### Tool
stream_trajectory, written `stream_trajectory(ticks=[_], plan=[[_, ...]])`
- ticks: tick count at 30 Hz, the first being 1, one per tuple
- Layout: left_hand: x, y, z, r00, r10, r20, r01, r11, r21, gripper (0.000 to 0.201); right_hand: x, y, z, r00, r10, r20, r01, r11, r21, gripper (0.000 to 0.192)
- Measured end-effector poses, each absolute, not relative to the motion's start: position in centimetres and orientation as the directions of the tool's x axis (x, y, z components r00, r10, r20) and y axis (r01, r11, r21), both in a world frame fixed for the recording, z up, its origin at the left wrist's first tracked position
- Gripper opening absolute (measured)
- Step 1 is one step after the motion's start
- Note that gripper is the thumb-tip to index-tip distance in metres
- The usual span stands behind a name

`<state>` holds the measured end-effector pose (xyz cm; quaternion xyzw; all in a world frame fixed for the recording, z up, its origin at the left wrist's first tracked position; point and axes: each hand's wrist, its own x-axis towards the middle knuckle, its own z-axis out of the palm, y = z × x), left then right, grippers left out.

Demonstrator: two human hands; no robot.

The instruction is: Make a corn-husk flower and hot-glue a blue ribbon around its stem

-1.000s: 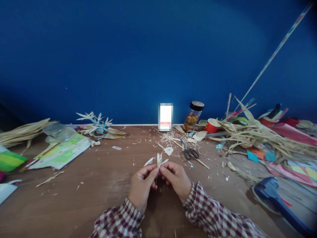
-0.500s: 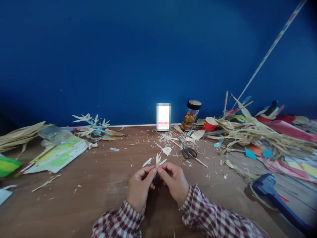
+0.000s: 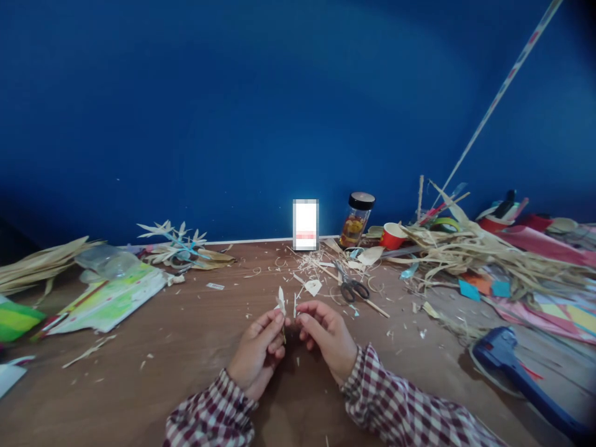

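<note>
1. I see the worktop (image 3: 153,372) as brown wood-look laminate, smooth with a dull sheen.
2. The small leaf piece (image 3: 281,300) looks like dry, pale, matt husk.
3. The straw heap (image 3: 470,251) is fibrous and rough.
4. The scissors (image 3: 350,287) show dull metal blades and black plastic handles.
5. The jar (image 3: 356,220) is clear and glossy, with a black lid.
6. My sleeves (image 3: 395,403) are checked woven cloth.
7. The glue gun (image 3: 516,369) is blue plastic.

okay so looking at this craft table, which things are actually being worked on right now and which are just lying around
In hand:
left hand and right hand, pinching a small pale leaf-petal piece between their fingertips.

Lying about:
scissors
jar with black lid
red cup
blue glue gun
heap of dry straw strips
finished leaf sprig
green printed sheet
</note>
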<state>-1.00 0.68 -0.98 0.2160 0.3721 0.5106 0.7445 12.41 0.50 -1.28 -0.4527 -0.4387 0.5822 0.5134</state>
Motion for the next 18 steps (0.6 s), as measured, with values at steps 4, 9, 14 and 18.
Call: stream_trajectory(ticks=[4, 9, 14, 18], plan=[[-1.04, 0.50, -0.92, 0.323, 0.883, -0.341, -0.603, 0.470, 0.644, 0.015, 12.63, 0.33, -0.86, -0.067, 0.994, -0.086, -0.313, -0.103, -0.944, 0.009], [-0.95, 0.22, -0.90, 0.374, 0.860, -0.348, -0.597, 0.510, 0.619, 0.013, 12.77, 0.25, -0.89, -0.101, 0.992, -0.082, -0.325, -0.111, -0.939, 0.011], [-0.82, 0.20, -0.89, 0.361, 0.864, -0.350, -0.606, 0.503, 0.616, 0.012, 12.80, 0.36, -0.85, -0.183, 0.978, -0.100, -0.425, -0.170, -0.889, 0.019], [-0.75, 0.26, -0.96, 0.325, 0.875, -0.358, -0.617, 0.483, 0.622, 0.013, 12.80, 0.50, -1.02, -0.210, 0.972, -0.105, -0.426, -0.188, -0.885, 0.024]])
